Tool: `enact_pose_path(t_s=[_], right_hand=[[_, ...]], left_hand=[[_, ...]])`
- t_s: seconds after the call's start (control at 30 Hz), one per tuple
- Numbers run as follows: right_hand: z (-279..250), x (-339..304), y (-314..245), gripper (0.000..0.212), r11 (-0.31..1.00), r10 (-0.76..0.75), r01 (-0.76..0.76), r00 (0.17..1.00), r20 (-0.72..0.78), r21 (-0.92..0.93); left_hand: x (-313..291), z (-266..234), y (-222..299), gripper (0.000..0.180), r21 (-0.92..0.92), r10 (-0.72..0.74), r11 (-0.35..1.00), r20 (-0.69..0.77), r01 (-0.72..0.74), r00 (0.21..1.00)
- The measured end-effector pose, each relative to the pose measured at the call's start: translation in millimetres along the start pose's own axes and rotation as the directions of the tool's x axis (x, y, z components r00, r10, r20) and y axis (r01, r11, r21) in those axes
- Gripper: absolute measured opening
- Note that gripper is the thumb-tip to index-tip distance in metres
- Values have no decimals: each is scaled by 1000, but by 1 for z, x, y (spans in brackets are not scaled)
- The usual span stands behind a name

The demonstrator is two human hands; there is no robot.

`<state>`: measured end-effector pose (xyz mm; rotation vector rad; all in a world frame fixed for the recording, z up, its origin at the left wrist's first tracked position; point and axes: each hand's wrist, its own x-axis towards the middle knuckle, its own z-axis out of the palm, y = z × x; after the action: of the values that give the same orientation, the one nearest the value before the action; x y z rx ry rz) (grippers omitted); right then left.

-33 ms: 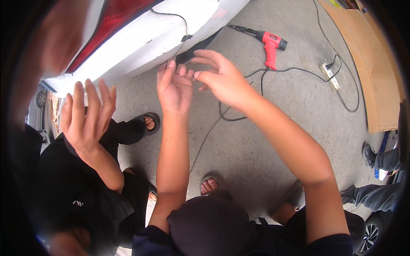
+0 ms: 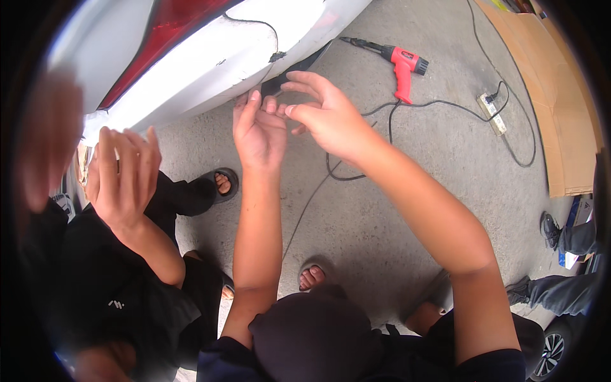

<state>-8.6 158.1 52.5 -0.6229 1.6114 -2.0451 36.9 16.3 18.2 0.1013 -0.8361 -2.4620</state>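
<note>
My left hand (image 2: 262,137) is palm up just below the lower edge of a white car bumper (image 2: 197,70). Its fingers are curled and the thumb is raised by the edge; whatever they grip, if anything, is too small to make out. My right hand (image 2: 328,121) comes in from the right, fingers bent and apart, with its thumb close to the left fingertips. The bumper is scuffed, with a thin dark line (image 2: 258,21) curving down to a black damaged spot (image 2: 277,56) above my hands. Dark trim (image 2: 293,75) shows under the bumper.
A red heat gun (image 2: 403,73) lies on the concrete floor (image 2: 375,235), its cord running to a white power strip (image 2: 492,114). Flattened cardboard (image 2: 560,108) lies at the right. A co-worker in black (image 2: 121,286) is close on my left, one hand (image 2: 126,178) raised. Another person's legs (image 2: 566,296) show at far right.
The co-worker's raised hand has dropped a little and its fingers have drawn together. A blurred hand at far left has moved down and left. My own hands have barely shifted.
</note>
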Motion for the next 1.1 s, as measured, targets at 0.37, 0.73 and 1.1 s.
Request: enact_pose_path(t_s=[0.37,0.73,1.1], right_hand=[[-23,28,-106,45,508,-460,464,859,227,-726],[-3,57,-138,48,367,-288,385,913,290,-847],[-10,59,-126,51,343,-373,480,859,352,-808]], left_hand=[[-25,49,46,16,807,592,280,281,-519,756],[30,125,115,22,923,225,-240,355,-302,907],[39,130,125,24,905,122,-233,390,-356,913]])
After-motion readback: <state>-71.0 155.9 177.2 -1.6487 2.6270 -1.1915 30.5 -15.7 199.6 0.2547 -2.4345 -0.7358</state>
